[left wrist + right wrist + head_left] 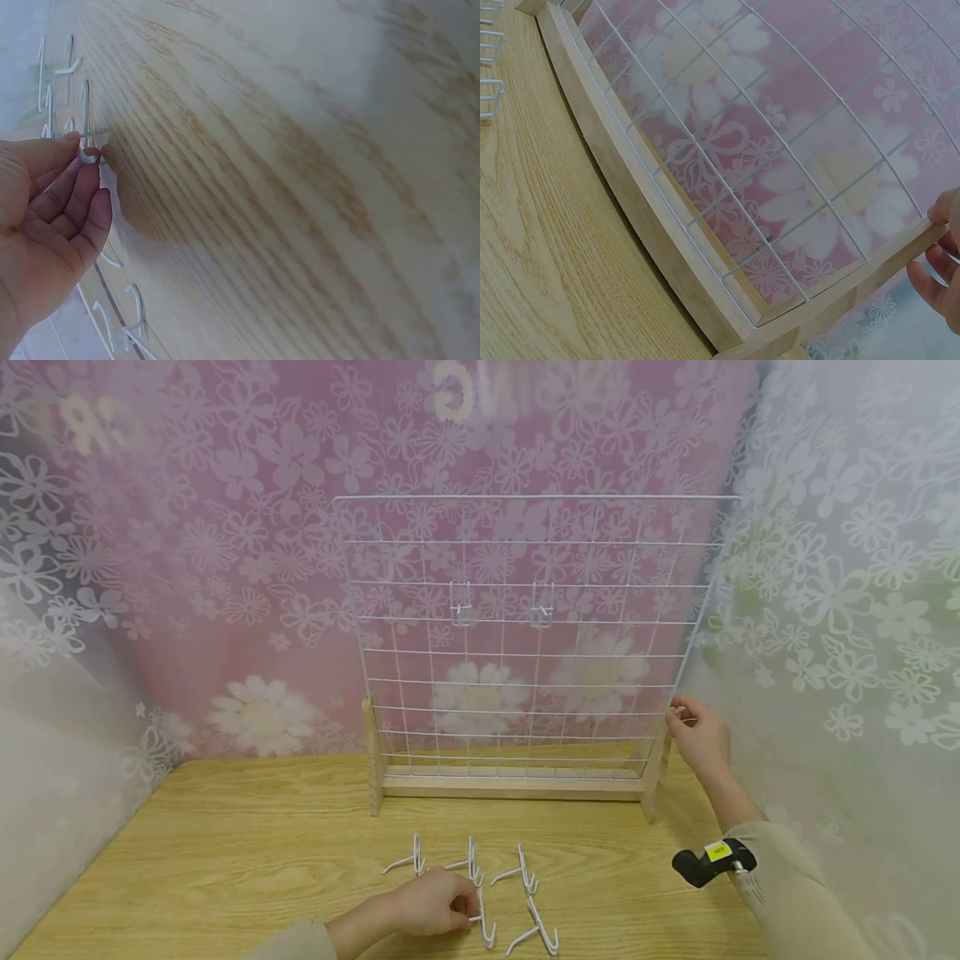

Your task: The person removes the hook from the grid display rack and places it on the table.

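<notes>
Low over the front of the table, my left hand (pixel 433 902) pinches a white wire hook (pixel 487 928) between thumb and fingertips. The left wrist view shows the same pinch, with the hook's (pixel 85 112) upper part rising above the fingers. My right hand (pixel 703 735) grips the top of the right wooden upright (pixel 657 770), beside the edge of a white wire grid panel (pixel 525 497). In the right wrist view, the fingers (pixel 943 206) lie at the upright's end. The panel stands upright in its wooden base (pixel 517 788).
More white hooks lie near the left hand: one (pixel 417 853) at left, one (pixel 472 862) behind it, others (pixel 522 870) to the right. Two hooks (pixel 461 608) hang side by side on the grid. Flowered curtains (pixel 225 610) enclose the wooden table (pixel 247 835).
</notes>
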Action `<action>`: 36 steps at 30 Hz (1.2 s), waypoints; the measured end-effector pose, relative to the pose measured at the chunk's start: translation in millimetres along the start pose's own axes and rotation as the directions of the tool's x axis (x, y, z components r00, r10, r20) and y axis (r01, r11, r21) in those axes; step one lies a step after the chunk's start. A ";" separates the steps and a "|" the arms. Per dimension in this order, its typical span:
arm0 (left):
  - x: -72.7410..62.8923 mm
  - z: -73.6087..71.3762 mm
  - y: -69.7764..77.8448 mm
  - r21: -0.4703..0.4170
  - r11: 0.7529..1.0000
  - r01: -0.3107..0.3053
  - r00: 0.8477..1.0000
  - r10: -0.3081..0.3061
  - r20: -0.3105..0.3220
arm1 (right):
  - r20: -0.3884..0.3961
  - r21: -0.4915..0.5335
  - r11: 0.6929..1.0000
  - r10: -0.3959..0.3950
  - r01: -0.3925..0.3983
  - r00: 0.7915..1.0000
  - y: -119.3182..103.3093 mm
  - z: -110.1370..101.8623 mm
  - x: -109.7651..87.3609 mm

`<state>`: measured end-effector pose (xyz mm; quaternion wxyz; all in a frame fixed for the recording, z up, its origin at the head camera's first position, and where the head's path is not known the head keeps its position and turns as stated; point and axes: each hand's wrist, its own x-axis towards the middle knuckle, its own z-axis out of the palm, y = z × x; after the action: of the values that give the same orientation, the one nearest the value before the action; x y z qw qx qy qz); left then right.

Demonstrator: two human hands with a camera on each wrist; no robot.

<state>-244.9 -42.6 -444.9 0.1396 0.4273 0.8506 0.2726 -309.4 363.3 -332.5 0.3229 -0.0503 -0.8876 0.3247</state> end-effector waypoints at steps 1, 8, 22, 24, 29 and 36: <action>-0.5 -0.1 -0.2 -0.006 1.000 0.002 1.000 -0.002 0.001 | -0.002 0.000 1.000 -0.001 0.001 1.000 -0.7 0.0 -0.2; -4.1 -7.4 0.1 -0.031 0.999 -0.020 1.000 0.020 -0.004 | 0.004 0.004 1.000 -0.006 0.006 1.000 -3.7 -1.4 -1.6; 1.4 -50.4 8.6 -0.089 0.996 -0.030 0.989 0.016 -0.149 | 0.003 0.005 1.000 -0.014 0.014 1.000 -0.3 -0.3 -0.7; 2.2 -59.9 9.4 -0.108 0.994 -0.017 0.984 -0.002 -0.177 | 0.005 0.006 1.000 -0.013 0.013 1.000 -0.3 0.1 -0.9; 5.7 -84.7 10.0 -0.098 0.995 -0.015 0.954 -0.015 -0.298 | 0.010 0.011 1.000 -0.013 0.012 1.000 -1.7 0.2 -0.9; 10.7 -113.5 11.4 -0.129 0.992 0.010 0.904 -0.064 -0.423 | -0.003 0.014 1.000 -0.008 0.008 1.000 -0.4 0.5 -1.0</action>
<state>-297.3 -67.6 -346.0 -0.0180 0.3319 0.8499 0.4090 -308.9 362.4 -333.0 0.3260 -0.0452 -0.8850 0.3294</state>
